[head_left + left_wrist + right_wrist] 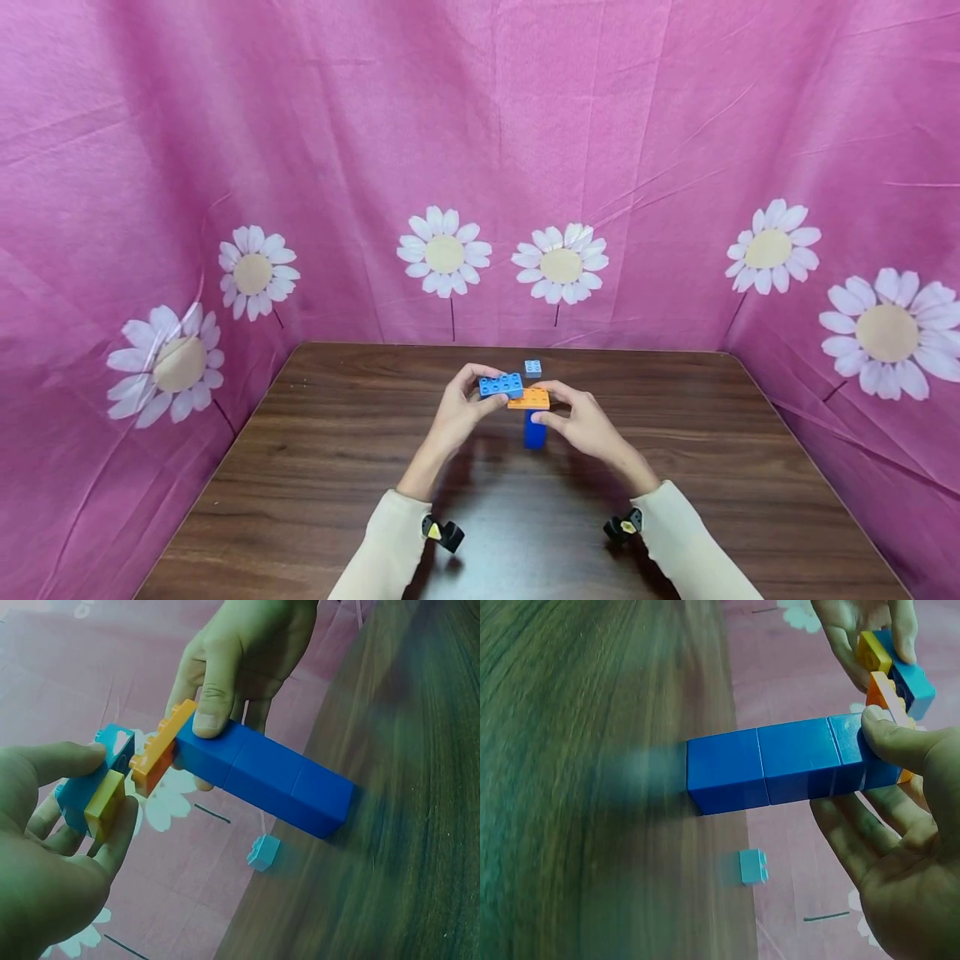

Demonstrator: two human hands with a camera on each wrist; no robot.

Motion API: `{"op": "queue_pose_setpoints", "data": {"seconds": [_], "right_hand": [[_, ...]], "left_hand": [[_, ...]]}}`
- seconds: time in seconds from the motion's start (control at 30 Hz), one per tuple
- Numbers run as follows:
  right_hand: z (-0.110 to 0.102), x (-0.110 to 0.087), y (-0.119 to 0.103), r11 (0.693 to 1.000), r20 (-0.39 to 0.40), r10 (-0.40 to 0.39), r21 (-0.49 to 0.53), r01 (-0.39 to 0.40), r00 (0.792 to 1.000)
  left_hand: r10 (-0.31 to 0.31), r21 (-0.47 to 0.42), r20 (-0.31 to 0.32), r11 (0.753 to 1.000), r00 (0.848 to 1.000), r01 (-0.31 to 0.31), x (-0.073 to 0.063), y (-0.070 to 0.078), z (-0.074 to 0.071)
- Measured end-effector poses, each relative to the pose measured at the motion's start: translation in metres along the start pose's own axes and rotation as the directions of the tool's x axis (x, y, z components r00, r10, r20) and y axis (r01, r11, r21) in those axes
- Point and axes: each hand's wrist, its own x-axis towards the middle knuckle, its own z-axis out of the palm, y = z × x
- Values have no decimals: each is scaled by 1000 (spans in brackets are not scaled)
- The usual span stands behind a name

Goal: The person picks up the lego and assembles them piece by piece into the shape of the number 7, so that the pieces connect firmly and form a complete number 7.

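My left hand [461, 412] pinches a light blue toy brick [501, 385] with a yellow brick [105, 806] fixed to its underside. That pair is held at the left end of an orange brick [534, 399]; whether they touch I cannot tell. The orange brick tops an upright tower of dark blue bricks [262, 776], whose foot is at the table. Around the tower's upper end, just under the orange brick, my right hand [588, 425] grips with thumb and fingers.
A small light blue brick [532, 368] sits on the brown wooden table [337, 467] behind the tower. Pink cloth [495, 150] with printed daisies hangs along the back and both sides. Each wrist wears a black camera [450, 536].
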Motion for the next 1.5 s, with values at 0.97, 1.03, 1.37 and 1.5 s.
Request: {"op": "queue_pose_setpoints", "data": {"seconds": [0.97, 1.03, 1.37, 1.5], "right_hand": [[15, 6, -7, 999, -23, 29, -25, -30, 999], [15, 6, -7, 1000, -20, 17, -21, -17, 1000], [14, 7, -8, 1000, -28, -23, -18, 23, 999], [14, 7, -9, 1000, -9, -13, 3, 13, 1000]], "left_hand": [[-194, 14, -71, 981, 979, 195, 12, -3, 9], [-236, -44, -50, 971, 970, 234, 14, -3, 9], [-347, -136, 123, 922, 930, 363, 16, -3, 5], [-329, -154, 130, 925, 935, 347, 16, -5, 5]]}}
